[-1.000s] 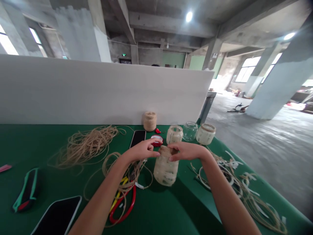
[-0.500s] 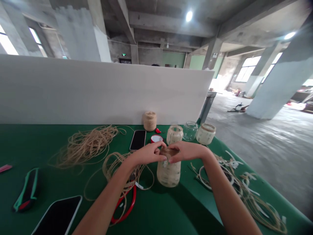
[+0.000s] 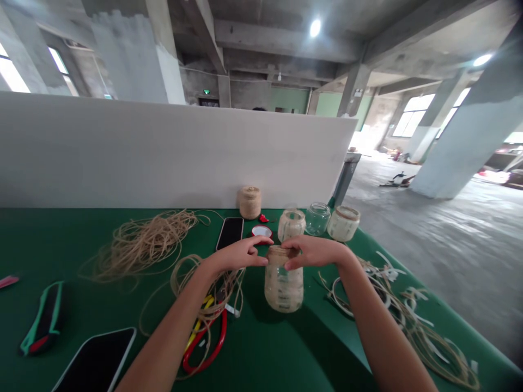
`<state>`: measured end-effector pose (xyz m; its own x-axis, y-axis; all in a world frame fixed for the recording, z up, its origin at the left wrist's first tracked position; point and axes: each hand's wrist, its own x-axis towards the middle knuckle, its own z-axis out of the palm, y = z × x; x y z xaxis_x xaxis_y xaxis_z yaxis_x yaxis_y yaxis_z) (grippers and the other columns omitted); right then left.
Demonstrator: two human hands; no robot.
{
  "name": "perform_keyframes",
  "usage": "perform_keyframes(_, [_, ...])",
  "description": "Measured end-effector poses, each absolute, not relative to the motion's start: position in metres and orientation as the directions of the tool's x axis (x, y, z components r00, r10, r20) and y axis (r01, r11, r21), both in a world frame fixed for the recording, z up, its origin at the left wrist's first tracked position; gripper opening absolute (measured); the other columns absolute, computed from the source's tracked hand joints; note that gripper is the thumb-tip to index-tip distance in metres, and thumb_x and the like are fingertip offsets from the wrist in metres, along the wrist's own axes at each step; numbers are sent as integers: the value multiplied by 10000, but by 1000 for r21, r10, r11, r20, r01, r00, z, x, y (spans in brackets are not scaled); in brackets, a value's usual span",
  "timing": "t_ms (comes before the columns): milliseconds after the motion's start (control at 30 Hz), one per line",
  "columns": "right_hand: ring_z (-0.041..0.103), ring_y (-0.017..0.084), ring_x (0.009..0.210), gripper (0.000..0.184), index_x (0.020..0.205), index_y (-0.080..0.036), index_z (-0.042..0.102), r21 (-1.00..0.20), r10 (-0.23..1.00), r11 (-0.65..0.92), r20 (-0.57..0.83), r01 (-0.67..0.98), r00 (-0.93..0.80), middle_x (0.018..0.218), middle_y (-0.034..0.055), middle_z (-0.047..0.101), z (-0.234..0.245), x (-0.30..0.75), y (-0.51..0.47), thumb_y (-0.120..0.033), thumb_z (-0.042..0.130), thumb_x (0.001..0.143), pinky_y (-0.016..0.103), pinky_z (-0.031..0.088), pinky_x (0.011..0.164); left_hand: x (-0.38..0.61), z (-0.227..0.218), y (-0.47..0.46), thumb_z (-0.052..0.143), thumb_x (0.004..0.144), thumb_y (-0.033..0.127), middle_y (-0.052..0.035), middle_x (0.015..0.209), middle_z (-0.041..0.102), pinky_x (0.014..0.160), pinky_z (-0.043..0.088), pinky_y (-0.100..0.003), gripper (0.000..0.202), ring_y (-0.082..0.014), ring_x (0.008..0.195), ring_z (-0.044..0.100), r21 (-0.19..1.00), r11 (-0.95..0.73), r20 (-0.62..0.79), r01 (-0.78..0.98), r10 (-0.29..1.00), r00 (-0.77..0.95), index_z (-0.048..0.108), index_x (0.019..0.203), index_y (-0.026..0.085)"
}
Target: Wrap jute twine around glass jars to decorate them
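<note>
A glass jar stands upright on the green table, with twine wound round its neck and a pale covering on its body. My right hand grips the neck from the right, thumb in front and fingers behind the rim. On the left side, my left hand is open, thumb and forefinger spread, its fingertips right beside the neck. Whether they touch the glass I cannot tell. Below my left forearm lie a loose coil of twine and a tool with red handles.
Behind stand a wrapped jar, a clear jar, another wrapped jar, a tape roll and a twine spool. Phones, a utility knife, tangled twine and cord scraps lie around. A white panel borders the back.
My left hand has opened and drawn slightly left from the jar's neck. The jar has shifted a little right, with my right hand still on it. Yellow handles now show by my left forearm.
</note>
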<state>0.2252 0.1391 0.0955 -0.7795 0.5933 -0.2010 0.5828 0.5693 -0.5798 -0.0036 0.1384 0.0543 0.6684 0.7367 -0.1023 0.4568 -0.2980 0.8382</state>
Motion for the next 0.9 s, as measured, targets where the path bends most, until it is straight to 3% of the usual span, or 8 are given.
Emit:
perform_keyframes(267, [393, 88, 577, 241, 722, -168, 453, -605, 590, 546, -214, 580, -779, 656, -36, 426, 97, 228, 139, -378, 569, 743, 217, 284, 513, -2, 51, 141, 528, 785, 400, 77, 554, 280, 482, 202, -213, 510, -85, 500, 245, 834, -318, -101, 452, 716, 690, 405, 1238, 199])
perform_keyframes(467, [398, 91, 554, 330, 708, -174, 464, -556, 654, 493, -271, 669, -707, 621, -39, 434, 101, 222, 133, -488, 564, 721, 218, 276, 482, 6, 55, 135, 523, 780, 403, 79, 558, 274, 481, 212, -218, 464, -90, 494, 265, 814, -338, -87, 472, 733, 675, 422, 1200, 233])
perform_keyframes(600, [445, 102, 592, 251, 748, -176, 486, -552, 661, 493, -265, 672, -702, 684, -19, 506, 100, 217, 129, -418, 555, 733, 214, 306, 497, 13, 61, 128, 546, 751, 423, 78, 572, 304, 481, 227, -218, 433, -92, 499, 304, 792, -355, -87, 497, 740, 666, 458, 1120, 214])
perform_keyframes(733, [387, 87, 558, 201, 711, -172, 474, -509, 660, 546, -229, 666, -716, 641, -32, 446, 102, 217, 129, -360, 542, 736, 218, 275, 484, 15, 67, 125, 556, 738, 412, 79, 570, 321, 486, 241, -219, 440, -94, 504, 318, 778, -358, -92, 516, 748, 657, 453, 1112, 205])
perform_keyframes(900, [368, 82, 584, 176, 753, -175, 463, -626, 609, 553, -146, 550, -779, 665, -44, 389, 102, 219, 132, -328, 551, 746, 210, 284, 515, 2, 73, 127, 562, 746, 402, 77, 579, 341, 505, 254, -214, 495, -92, 517, 319, 803, -353, -78, 480, 737, 672, 420, 1183, 216])
